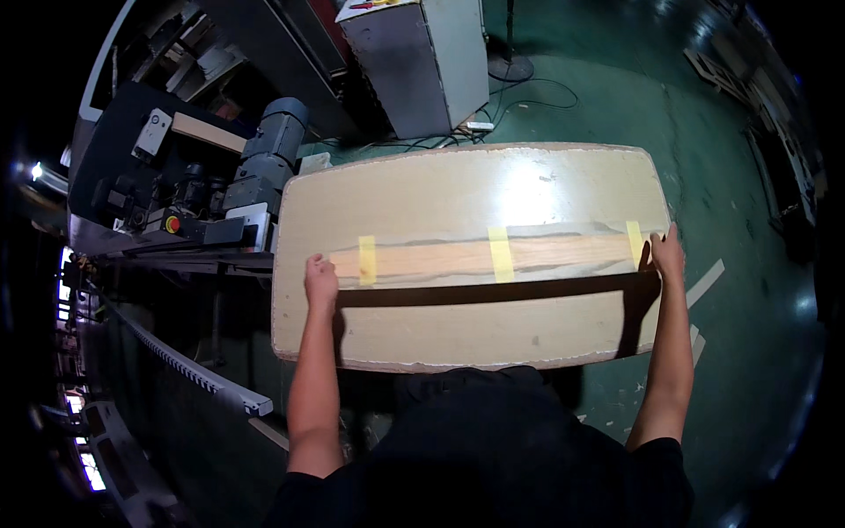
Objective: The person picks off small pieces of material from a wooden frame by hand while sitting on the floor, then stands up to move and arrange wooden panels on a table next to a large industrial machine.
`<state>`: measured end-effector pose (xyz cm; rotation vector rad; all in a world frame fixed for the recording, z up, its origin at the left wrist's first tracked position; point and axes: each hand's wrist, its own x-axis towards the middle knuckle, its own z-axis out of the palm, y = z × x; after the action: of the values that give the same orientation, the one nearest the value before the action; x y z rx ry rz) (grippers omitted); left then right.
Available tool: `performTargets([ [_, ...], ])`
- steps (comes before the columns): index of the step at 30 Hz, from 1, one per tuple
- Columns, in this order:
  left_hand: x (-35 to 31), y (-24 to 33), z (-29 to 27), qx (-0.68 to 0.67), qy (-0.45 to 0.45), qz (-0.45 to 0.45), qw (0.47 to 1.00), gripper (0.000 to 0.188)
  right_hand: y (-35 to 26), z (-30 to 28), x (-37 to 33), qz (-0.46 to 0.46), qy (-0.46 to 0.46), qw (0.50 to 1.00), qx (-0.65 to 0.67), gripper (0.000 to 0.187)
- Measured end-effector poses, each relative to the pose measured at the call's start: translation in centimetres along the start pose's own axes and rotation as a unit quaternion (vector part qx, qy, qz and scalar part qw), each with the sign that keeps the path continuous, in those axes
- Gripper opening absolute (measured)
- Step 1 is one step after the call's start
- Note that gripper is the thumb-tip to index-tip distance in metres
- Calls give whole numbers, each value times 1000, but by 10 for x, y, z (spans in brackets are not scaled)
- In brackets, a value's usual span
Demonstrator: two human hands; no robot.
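Between my two hands stretches a long strip of wood veneer (pixel 431 260), pale brown along its middle with greyish, wavy edges. Three short pieces of yellow tape (pixel 501 255) cross it, one near each end and one in the middle. My left hand (pixel 321 280) is closed on its left end, and my right hand (pixel 667 253) grips the right end. Under the strip is a beige table top (pixel 396 194) with rounded corners and a worn rim. A dark shadow along the strip's near edge shows it is raised off the surface.
To the left stands a machine with a grey motor (pixel 268 145) and a red stop button (pixel 172 224). A grey cabinet (pixel 422 66) rises behind the table, with cables (pixel 502 110) on the green floor beside it. Wood offcuts (pixel 706 283) lie to the right.
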<state>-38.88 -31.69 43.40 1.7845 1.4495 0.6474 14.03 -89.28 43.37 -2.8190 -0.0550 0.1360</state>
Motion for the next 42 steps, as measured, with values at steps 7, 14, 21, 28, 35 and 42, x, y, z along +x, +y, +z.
performTargets([
  [7, 2, 26, -45, -75, 23, 28, 997, 36, -52, -51, -47, 11, 34, 999, -30, 76],
  [14, -2, -9, -9, -35, 12, -11, 999, 39, -35, -17, -51, 28, 10, 998, -55, 76],
  [21, -21, -12, 22, 211, -50, 60, 974, 48, -45, 32, -70, -92, 30, 992, -76, 65],
  [28, -33, 3, 42, 282, -100, 241, 923, 56, -136, 56, -131, -379, -5, 925, -31, 65],
  [35, -3, 65, 26, 210, -30, 391, 895, 77, -225, 36, -153, -471, 70, 879, 7, 80],
  [42, -45, 5, 54, 428, -162, 174, 872, 86, -198, 110, -208, -437, -69, 891, -96, 71],
])
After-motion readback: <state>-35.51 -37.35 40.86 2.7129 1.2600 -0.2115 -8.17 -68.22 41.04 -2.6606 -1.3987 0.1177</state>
